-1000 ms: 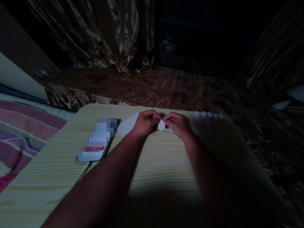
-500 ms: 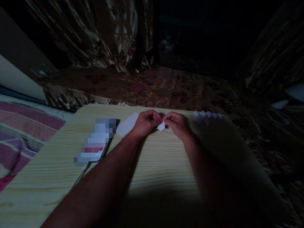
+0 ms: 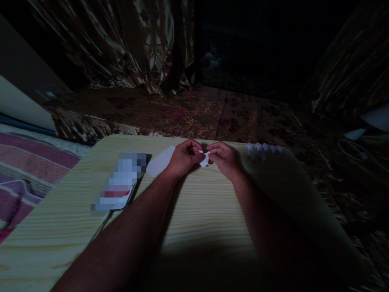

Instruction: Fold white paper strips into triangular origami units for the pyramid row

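Near the far edge of a pale wooden table [image 3: 200, 211], a small folded piece of white paper [image 3: 204, 160] is pinched between both my hands. My left hand [image 3: 184, 157] grips its left side, with thumb and fingers closed. From the right, my right hand [image 3: 224, 157] closes on the other side with thumb and fingertips. Parts of the paper's folds are hidden by the fingers. A flat white sheet of paper [image 3: 160, 161] lies just left of my left hand, partly covered by it.
Several small folded white paper pieces [image 3: 264, 148] stand in rows at the table's far right. A phone-like device [image 3: 120, 182], its screen blurred out, lies at left with a cable [image 3: 99, 231]. Beyond the table are a patterned cloth [image 3: 188, 109] and curtains [image 3: 146, 44].
The fingers have shifted slightly on the small folded paper, and more of its top now shows between the hands. The view has moved a little.
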`<action>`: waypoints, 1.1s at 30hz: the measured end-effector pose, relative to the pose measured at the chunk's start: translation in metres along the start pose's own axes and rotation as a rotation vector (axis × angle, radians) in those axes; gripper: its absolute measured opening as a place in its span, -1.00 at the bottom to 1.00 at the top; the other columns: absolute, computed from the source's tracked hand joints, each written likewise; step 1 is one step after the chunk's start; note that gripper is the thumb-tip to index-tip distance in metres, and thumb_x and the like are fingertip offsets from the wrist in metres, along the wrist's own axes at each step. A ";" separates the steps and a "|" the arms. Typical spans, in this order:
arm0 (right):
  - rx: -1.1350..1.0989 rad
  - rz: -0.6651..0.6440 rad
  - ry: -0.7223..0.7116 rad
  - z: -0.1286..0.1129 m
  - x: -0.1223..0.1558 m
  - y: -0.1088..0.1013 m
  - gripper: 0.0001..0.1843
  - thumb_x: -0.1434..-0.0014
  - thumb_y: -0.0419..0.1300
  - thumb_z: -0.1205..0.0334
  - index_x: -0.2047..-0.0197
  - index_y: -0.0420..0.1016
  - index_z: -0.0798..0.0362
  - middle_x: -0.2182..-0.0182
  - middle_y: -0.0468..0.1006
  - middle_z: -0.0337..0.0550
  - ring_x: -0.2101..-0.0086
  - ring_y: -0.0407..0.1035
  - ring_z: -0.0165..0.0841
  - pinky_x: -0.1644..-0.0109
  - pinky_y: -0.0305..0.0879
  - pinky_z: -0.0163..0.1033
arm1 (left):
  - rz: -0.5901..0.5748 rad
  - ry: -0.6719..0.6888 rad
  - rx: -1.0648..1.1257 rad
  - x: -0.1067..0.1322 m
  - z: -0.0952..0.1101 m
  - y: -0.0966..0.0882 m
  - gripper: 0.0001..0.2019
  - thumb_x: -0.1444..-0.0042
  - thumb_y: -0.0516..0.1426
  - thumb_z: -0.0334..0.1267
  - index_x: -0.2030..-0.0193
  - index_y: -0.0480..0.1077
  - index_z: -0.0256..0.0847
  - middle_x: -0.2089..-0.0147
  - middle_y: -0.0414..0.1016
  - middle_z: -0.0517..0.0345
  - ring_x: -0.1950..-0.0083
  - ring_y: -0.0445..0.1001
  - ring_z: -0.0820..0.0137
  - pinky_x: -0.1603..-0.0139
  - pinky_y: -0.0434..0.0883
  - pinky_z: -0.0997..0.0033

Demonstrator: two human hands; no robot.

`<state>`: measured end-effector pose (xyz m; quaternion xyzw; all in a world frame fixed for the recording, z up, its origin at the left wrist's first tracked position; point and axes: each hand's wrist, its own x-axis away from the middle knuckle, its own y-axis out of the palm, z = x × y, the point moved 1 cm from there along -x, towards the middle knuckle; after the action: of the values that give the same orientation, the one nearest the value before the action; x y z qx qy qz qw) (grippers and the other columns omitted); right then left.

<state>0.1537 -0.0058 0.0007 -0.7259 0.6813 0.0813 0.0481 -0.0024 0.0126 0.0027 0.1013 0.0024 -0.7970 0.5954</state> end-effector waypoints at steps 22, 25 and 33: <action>0.093 0.145 -0.087 0.002 -0.003 0.000 -0.89 0.05 0.24 0.24 0.40 0.47 0.09 0.51 0.49 -0.23 0.48 0.37 -0.42 0.39 0.32 -0.31 | -0.022 0.036 -0.197 0.001 -0.004 0.005 -0.68 0.16 0.33 -0.17 0.33 0.36 -0.28 0.38 0.43 0.17 0.39 0.36 0.50 0.35 0.30 0.50; 0.081 0.129 -0.069 0.003 -0.003 0.001 -0.88 0.06 0.24 0.24 0.40 0.46 0.08 0.52 0.49 -0.24 0.50 0.36 -0.43 0.41 0.32 -0.31 | -0.004 0.029 -0.209 0.001 -0.003 0.003 -0.69 0.13 0.31 -0.12 0.34 0.40 -0.29 0.35 0.48 0.12 0.37 0.39 0.47 0.32 0.32 0.48; 0.080 0.156 -0.074 0.001 -0.003 0.001 -0.90 0.08 0.24 0.27 0.42 0.46 0.08 0.51 0.49 -0.24 0.48 0.37 -0.42 0.39 0.34 -0.30 | -0.024 0.015 -0.218 0.003 0.001 0.005 -0.71 0.08 0.28 -0.10 0.34 0.42 -0.29 0.37 0.50 0.11 0.41 0.37 0.49 0.37 0.30 0.50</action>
<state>0.1525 -0.0029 0.0007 -0.6647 0.7361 0.0844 0.0957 0.0016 0.0084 0.0038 0.0417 0.0946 -0.7982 0.5934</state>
